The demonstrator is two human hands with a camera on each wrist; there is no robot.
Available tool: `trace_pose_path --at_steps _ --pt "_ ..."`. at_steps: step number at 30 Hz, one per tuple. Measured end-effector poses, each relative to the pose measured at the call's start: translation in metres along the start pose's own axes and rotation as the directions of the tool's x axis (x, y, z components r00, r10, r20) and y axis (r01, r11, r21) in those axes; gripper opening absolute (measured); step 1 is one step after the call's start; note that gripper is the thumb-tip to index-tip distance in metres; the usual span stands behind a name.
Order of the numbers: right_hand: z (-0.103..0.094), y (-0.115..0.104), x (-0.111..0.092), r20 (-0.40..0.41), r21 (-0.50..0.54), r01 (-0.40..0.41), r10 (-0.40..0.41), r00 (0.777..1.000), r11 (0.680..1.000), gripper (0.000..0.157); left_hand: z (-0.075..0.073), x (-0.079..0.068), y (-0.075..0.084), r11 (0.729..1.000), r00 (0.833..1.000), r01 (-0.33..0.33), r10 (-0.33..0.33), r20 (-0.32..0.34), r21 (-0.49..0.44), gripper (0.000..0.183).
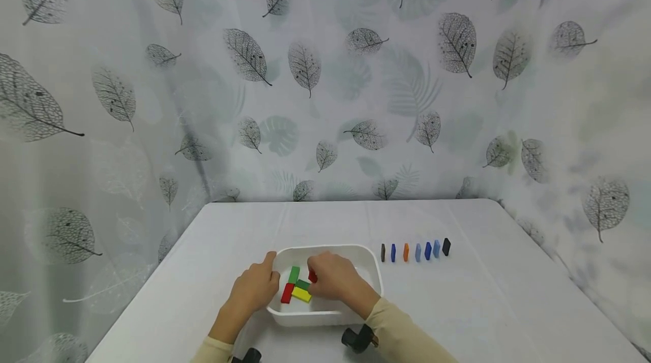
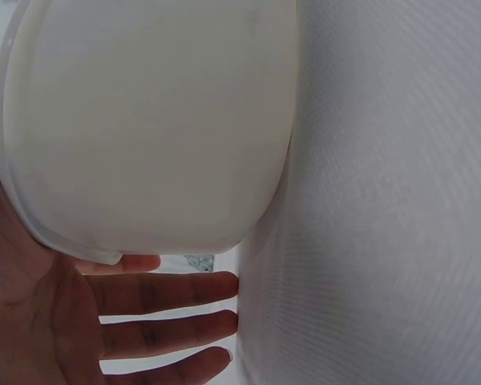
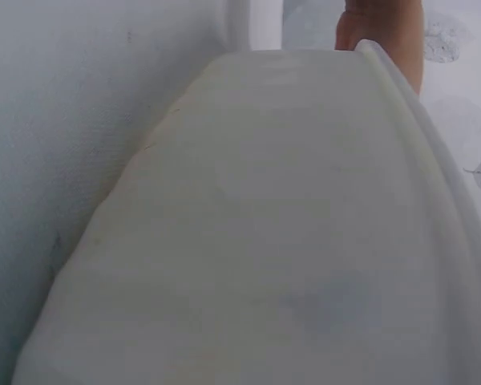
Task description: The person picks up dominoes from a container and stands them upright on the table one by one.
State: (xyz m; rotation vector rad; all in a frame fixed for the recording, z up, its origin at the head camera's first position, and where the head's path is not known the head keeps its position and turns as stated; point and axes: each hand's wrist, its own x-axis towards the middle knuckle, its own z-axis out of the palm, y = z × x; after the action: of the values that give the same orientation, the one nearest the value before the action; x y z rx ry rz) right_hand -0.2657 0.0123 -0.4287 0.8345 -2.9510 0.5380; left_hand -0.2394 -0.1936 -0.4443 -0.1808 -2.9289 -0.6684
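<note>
My left hand (image 1: 256,286) rests against the left end of a white plastic tub (image 1: 325,320). In the left wrist view, its fingers (image 2: 168,293) extend straight beside the tub's outer wall. My right hand (image 1: 333,278) is inside the tub and pinches a red block (image 1: 312,276), mostly covered by the fingers. Left of it on the tub floor lie a green block (image 1: 294,274), a red block (image 1: 287,293), a dark green block (image 1: 303,284) and a yellow block (image 1: 302,294). The right wrist view is filled by the tub's outer side, with my right hand out of sight.
Right of the tub, several thin blocks stand upright in a row on the white table (image 1: 458,306), among them an orange block (image 1: 406,252) and a black block (image 1: 446,246). A leaf-patterned curtain (image 1: 325,108) hangs behind the table.
</note>
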Motion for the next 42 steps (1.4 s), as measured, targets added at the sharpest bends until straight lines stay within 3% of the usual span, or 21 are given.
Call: trace_pose_path --at_steps 25,33,42 --pt "-0.024 0.008 -0.017 -0.077 0.221 0.074 -0.058 0.995 0.972 0.015 0.001 0.001 -0.001 1.000 1.000 -0.004 0.004 -0.006 -0.002 0.049" --pt "-0.033 0.014 -0.017 -0.098 0.242 0.116 -0.095 0.991 0.963 0.013 -0.001 0.000 0.001 1.000 1.000 0.006 -0.006 0.005 -0.010 0.049" --pt "-0.041 0.015 -0.019 -0.079 0.268 0.094 -0.076 0.994 0.959 0.014 0.000 0.000 -0.001 1.000 1.000 0.012 -0.012 -0.004 -0.005 0.050"
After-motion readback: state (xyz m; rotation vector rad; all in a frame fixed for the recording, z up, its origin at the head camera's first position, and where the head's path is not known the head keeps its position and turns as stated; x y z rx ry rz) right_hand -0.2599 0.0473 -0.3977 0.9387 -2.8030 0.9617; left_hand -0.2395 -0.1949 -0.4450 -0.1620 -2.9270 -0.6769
